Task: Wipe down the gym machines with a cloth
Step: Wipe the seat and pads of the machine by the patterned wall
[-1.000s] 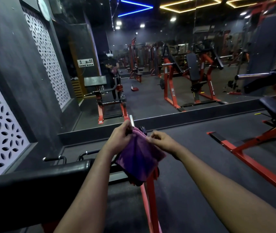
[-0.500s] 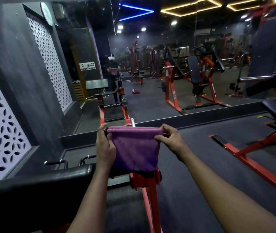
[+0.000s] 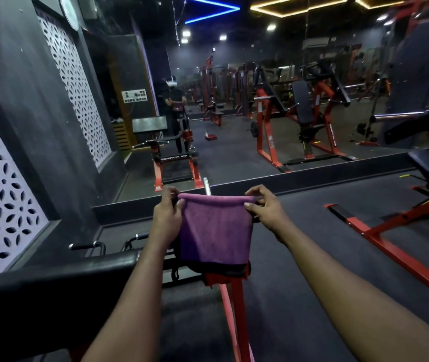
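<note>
A purple cloth (image 3: pixel 214 231) hangs spread flat in front of me, held up by its top edge. My left hand (image 3: pixel 167 218) pinches the top left corner and my right hand (image 3: pixel 264 209) pinches the top right corner. Behind and below the cloth stands a gym machine with a red frame (image 3: pixel 239 309), a long black pad (image 3: pixel 51 291) at the lower left and a chrome bar end (image 3: pixel 206 185) poking up just past the cloth. The cloth hides the machine's middle part.
A wall mirror (image 3: pixel 234 113) runs across ahead and reflects the gym and me. A second red machine (image 3: pixel 401 231) stands on the right with a base rail on the dark floor. Two chrome handles (image 3: pixel 87 246) sit left of the pad, by the patterned wall.
The cloth was bunched between both hands a second ago. My hands have moved apart and pulled it out into a flat hanging sheet.
</note>
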